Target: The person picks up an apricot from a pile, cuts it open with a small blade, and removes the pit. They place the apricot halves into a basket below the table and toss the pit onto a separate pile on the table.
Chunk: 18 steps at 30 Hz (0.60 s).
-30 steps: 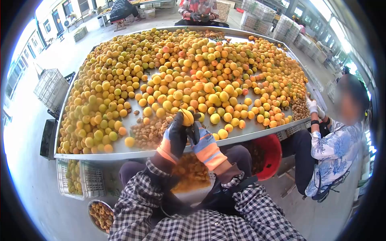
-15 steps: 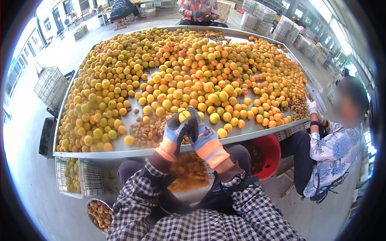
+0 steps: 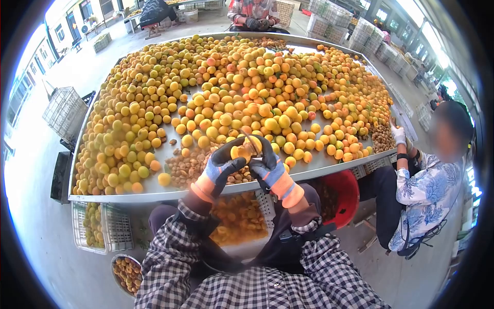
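Both my hands wear blue-and-orange gloves with dark fingers, and they meet above the near edge of the metal table. My left hand is closed on the left part of an opened apricot. My right hand grips its right part, fingers curled round it. A thin dark strip shows between the hands; I cannot make out what it is. Just left of my hands lies a heap of brown apricot pits. Whole apricots cover much of the table beyond.
Below my hands, a white crate holds opened apricots. A red tub stands right of my knees. At left are a crate of greenish fruit and a bowl. Co-workers sit at right and across the table.
My hands have turned and drawn slightly apart; the apricot between them now shows opened. Across the table, the co-worker's hands have come lower and together.
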Available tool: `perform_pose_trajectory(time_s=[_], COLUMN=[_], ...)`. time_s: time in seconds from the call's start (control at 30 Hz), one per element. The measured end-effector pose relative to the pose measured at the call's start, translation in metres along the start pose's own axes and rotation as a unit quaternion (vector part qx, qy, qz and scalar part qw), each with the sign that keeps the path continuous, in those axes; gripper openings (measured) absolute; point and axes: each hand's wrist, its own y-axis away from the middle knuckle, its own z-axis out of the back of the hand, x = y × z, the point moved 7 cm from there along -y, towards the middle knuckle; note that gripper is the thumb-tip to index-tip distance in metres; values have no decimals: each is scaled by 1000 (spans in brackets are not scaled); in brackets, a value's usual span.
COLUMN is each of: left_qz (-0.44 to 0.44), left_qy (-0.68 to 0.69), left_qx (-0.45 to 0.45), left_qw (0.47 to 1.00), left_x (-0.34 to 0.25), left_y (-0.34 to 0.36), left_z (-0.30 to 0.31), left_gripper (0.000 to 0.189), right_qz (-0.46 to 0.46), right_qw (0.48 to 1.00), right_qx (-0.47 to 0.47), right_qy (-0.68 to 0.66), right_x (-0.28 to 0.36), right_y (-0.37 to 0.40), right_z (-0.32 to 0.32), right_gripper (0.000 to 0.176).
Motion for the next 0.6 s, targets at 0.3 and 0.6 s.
perform_pose_trajectory(time_s=[0.3, 0.6], left_qz=[67, 69], left_qy=[27, 146], left_qx=[35, 58], left_qw=[997, 985], left_x=[-6, -2], left_y=[2, 2], left_z=[-5, -12], left_gripper=[69, 63], right_qz=[-192, -261], right_qw=[952, 821], right_qx=[5, -40], right_qy=[-238, -506], right_x=[4, -6], right_y=[7, 20], right_z=[4, 10], right_gripper=[51, 15])
